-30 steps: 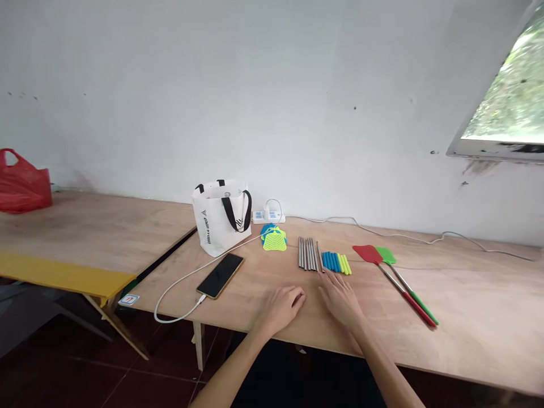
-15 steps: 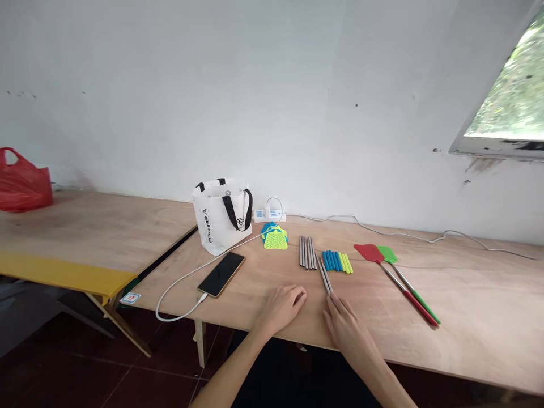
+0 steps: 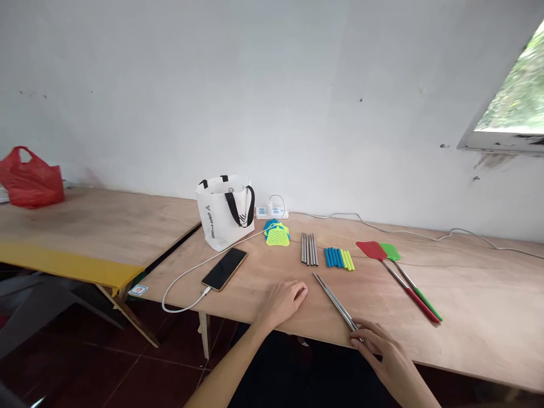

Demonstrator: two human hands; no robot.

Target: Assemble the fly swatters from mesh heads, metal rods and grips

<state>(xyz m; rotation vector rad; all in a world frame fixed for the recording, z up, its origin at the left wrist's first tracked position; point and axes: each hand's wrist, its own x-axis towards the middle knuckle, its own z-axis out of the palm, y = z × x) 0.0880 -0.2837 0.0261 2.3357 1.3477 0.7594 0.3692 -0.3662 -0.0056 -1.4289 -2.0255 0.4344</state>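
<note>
My right hand (image 3: pixel 378 345) pinches the near ends of some thin metal rods (image 3: pixel 335 300) at the table's front edge; their far ends point up and left over the wood. My left hand (image 3: pixel 284 302) rests on the table with its fingers curled, and whether anything is inside them is hidden. Beyond the hands lies a row of several short metal tubes (image 3: pixel 309 249). Beside it are blue grips (image 3: pixel 334 258) and yellow-green grips (image 3: pixel 347 260). To the right, a red fly swatter (image 3: pixel 371 250) and a green fly swatter (image 3: pixel 391 250) lie crossed near their heads.
Blue and yellow-green swatter heads (image 3: pixel 277 235) lie stacked near a power strip (image 3: pixel 272 213). A white bag (image 3: pixel 219 221) stands left of them, behind a phone (image 3: pixel 224 269) on a white cable. A red plastic bag (image 3: pixel 34 181) sits on the neighbouring table.
My right hand has drawn the metal rods toward me and to the right, away from the tube row. My left hand stays nearly in place. The view has shifted slightly.
</note>
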